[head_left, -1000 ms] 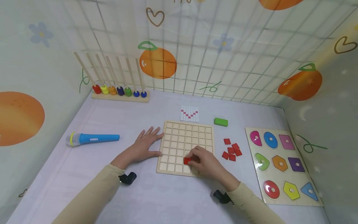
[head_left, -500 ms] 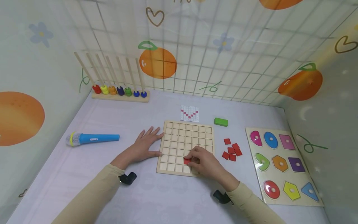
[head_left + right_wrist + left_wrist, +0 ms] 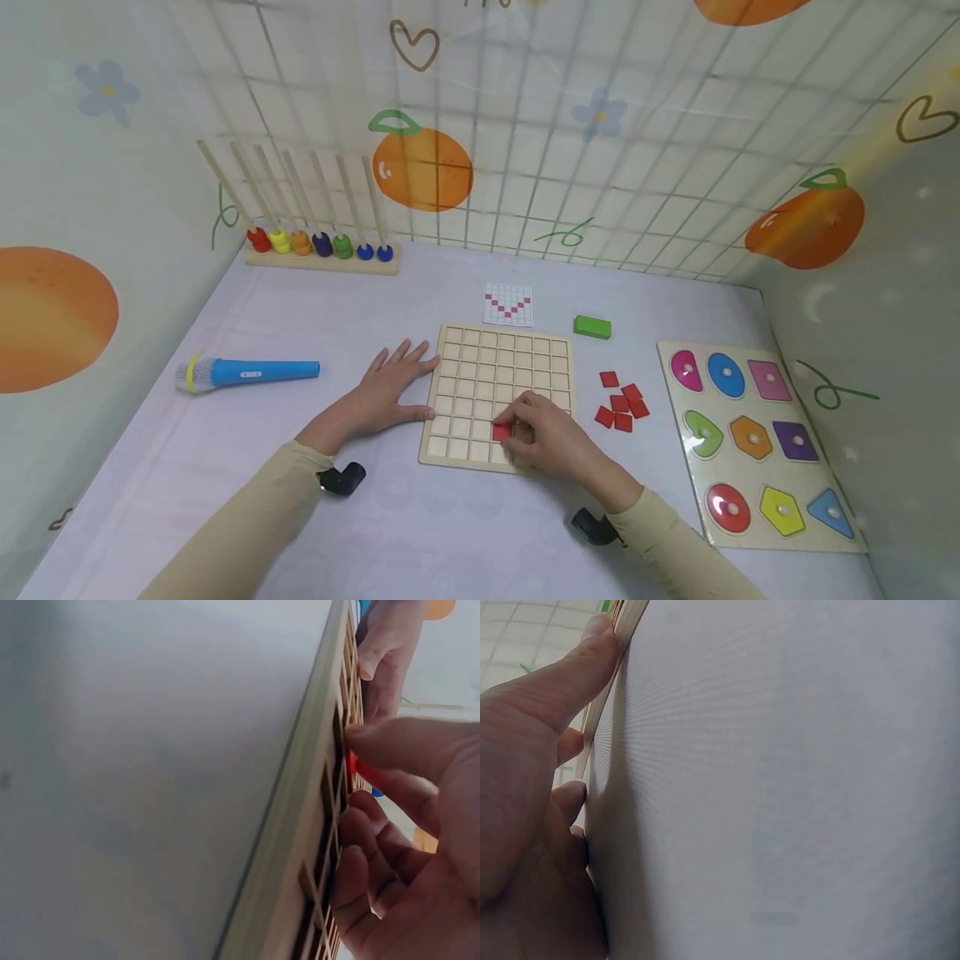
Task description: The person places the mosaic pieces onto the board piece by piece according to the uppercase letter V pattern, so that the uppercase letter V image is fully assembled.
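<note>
A wooden grid board (image 3: 465, 388) lies flat on the table in the head view. My left hand (image 3: 384, 397) rests at its left edge, fingers spread, thumb and a fingertip touching the rim. In the left wrist view the thumb (image 3: 574, 675) lies against the board's side. My right hand (image 3: 553, 435) is over the lower part of the board, thumb and index finger at a red square tile (image 3: 500, 432) in one of the cells. The right wrist view shows that tile (image 3: 351, 761) between thumb and index finger, with the other fingers curled beside the grid.
Several loose red tiles (image 3: 619, 403) lie right of the board. Behind it are a pattern card (image 3: 508, 305) and a green block (image 3: 592, 327). A shape puzzle (image 3: 738, 490) lies far right, a blue toy microphone (image 3: 262, 370) left, a peg rack with rings (image 3: 322, 262) back left.
The red tile has settled flatter into its cell under my right fingers, which have barely shifted. My left hand stays in place at the board's edge.
</note>
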The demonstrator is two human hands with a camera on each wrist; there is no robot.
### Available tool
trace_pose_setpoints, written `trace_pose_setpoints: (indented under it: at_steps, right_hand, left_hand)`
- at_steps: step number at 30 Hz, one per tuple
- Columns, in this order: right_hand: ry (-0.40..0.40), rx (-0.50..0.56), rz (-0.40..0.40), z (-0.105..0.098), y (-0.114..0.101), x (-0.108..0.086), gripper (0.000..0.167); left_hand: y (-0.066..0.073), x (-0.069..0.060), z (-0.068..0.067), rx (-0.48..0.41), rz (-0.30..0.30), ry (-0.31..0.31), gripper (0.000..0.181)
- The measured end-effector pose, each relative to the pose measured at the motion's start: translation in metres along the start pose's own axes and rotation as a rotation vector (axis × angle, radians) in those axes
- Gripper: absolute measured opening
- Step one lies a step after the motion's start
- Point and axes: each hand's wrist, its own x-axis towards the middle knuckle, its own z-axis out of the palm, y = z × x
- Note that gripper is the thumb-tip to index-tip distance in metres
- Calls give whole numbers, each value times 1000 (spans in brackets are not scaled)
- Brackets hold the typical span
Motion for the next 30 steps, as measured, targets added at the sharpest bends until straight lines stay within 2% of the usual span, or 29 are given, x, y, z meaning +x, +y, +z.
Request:
trace_pose_setpoints:
  at_steps: [6, 15, 30]
  right_hand:
    - [-7, 6, 20, -2, 1, -2, 30]
    - [48, 46, 33, -6, 5, -6, 26]
    - [119, 46, 145, -21, 21, -19, 33]
  left_hand:
    - [-1, 1, 1, -4, 0, 4, 90]
    - [-2, 1, 3, -8, 2, 12, 90]
    - [0, -1, 0, -9, -9, 2, 90]
